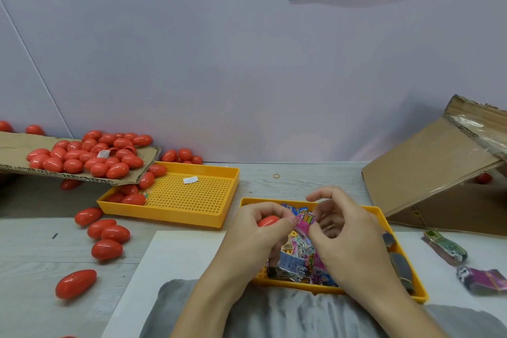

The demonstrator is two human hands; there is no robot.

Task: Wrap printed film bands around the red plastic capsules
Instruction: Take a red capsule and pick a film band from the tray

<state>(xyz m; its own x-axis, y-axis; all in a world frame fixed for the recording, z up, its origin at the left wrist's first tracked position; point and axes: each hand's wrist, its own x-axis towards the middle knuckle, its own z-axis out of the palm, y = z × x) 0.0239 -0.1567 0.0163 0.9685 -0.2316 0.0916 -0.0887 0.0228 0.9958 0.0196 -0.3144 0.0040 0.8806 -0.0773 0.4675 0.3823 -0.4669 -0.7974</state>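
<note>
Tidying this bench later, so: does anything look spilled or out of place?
Yes. Red plastic capsules lie scattered loose on the grey table, off the tilted cardboard sheet. A small rubber band lies stray behind the yellow trays.

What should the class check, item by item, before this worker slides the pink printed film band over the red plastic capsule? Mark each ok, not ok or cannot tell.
1. Red plastic capsule gripped in the left hand: ok.
2. Pink printed film band pinched by the right hand: ok.
3. Band opened into a sleeve: cannot tell, fingers hide it.
4. Band already round the capsule: not ok, it sits beside the capsule's tip.
5. More bands ready in the near yellow plastic tray: ok.
6. Room for finished capsules in the far yellow perforated tray: ok, mostly bare.
</note>
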